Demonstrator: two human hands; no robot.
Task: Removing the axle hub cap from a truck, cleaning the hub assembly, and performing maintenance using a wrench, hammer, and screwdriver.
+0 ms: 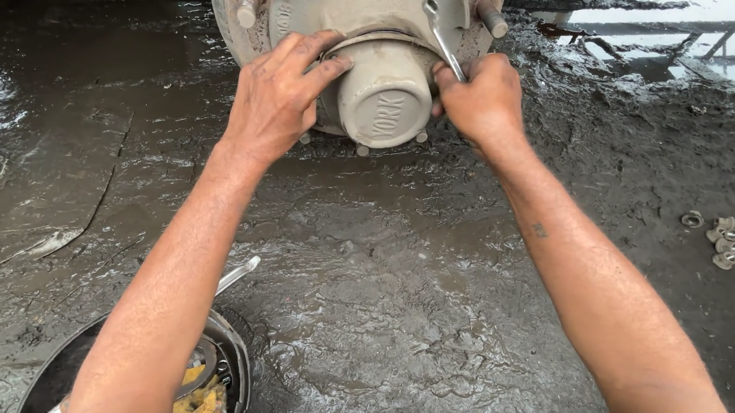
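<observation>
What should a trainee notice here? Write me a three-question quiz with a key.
1. True or false: the left hand rests on the hub cap.
2. Which tool does the right hand hold? A) hammer B) spanner C) brush
3. Where do the loose wheel nuts lie: on the muddy ground to the right, or in the black bucket?

Key: 1 true; 2 B; 3 on the muddy ground to the right, apart from both hands.
</observation>
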